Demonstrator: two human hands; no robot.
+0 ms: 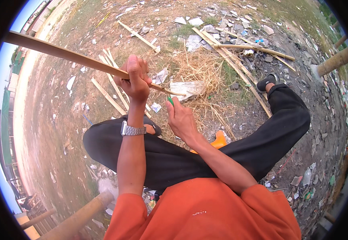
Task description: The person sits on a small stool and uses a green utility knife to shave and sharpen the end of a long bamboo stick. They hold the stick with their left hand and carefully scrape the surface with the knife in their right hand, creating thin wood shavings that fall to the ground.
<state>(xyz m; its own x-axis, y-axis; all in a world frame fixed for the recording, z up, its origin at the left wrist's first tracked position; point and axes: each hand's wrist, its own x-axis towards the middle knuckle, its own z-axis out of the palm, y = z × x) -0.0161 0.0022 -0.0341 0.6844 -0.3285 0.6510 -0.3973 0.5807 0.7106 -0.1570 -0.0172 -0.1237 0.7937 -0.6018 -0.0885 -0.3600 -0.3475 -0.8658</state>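
My left hand (pixel 134 79) is wrapped round a long bamboo strip (pixel 66 53), which slants from the upper left down toward the middle. Its thin end reaches over a whitish wooden block (pixel 188 89) lying on straw. Close below that end, my right hand (pixel 182 120) is closed on a small tool with a green handle (pixel 170 101). Most of the handle is hidden in my fingers, and I cannot make out a blade. The tool's top lies near the strip; whether they touch is unclear.
Bamboo strips (pixel 238 66) lie at the far right, others (pixel 109 96) left of my hands. Wood shavings (pixel 206 66) surround the block. Something orange (pixel 219 139) sits between my legs. Round poles (pixel 336 62) stand at the right and lower left. Litter covers the ground.
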